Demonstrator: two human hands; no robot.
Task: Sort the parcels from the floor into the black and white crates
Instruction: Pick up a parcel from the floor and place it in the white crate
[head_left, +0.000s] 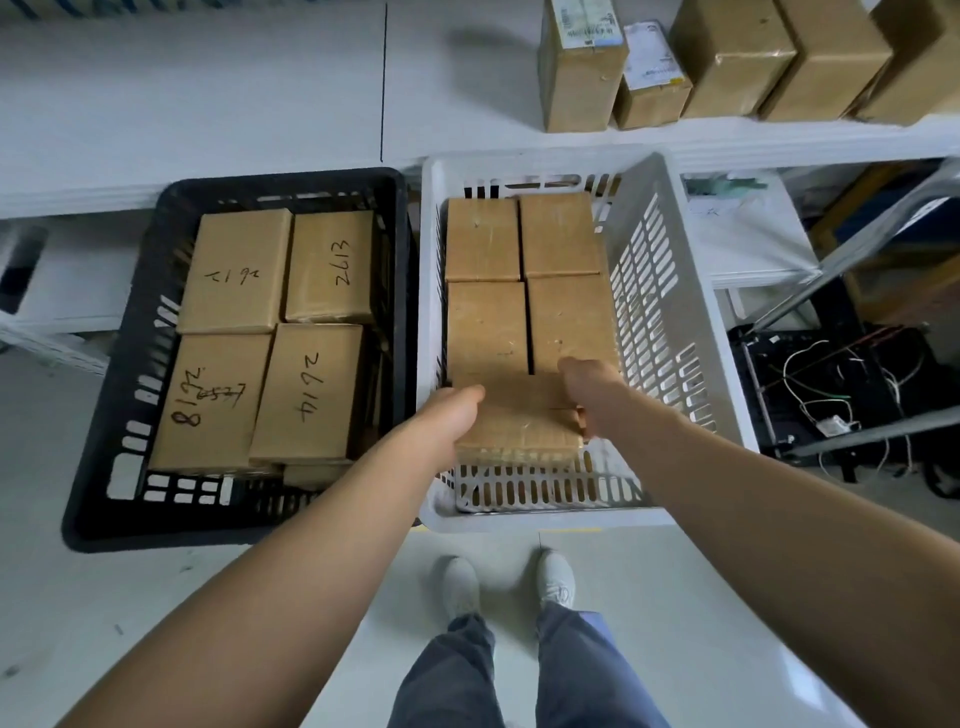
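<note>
Both hands (left (457, 415), right (589, 389)) grip a parcel (519, 421) inside the white crate (670, 291)

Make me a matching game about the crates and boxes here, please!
Things:
1. black crate
2. white crate
3. held parcel
4. tall box

Matches:
a. stands on the shelf
b. holds parcels with numbers written on top
c. gripped by the left hand and right hand
d. holds parcels with plain tops

Pairs: 1-b, 2-d, 3-c, 4-a
</note>
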